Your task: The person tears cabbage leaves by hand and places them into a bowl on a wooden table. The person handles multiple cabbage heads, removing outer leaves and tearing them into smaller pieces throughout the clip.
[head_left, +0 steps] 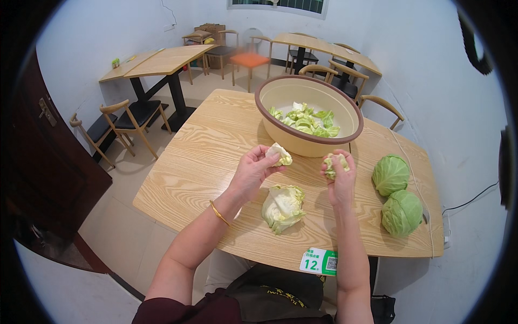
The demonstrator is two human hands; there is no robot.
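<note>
Between its thumb and fingers, my left hand (255, 168) pinches a pale piece of cabbage leaf (279, 155). To the right, my right hand (342, 178) grips another crumpled piece of cabbage leaf (336, 165). The two hands are apart, just in front of a large beige plastic basin (283, 135) with a brown rim. Torn green and white cabbage leaves (305, 119) lie inside the basin. Below and between my hands, a partly peeled cabbage head (283, 206) rests on the wooden table (194, 162).
Two whole green cabbages (391, 175) sit at the table's right side, by a white cord (412, 178). A green and white card (317, 261) bearing writing and a printed code lies at the near edge. Chairs and other tables (170, 60) stand beyond.
</note>
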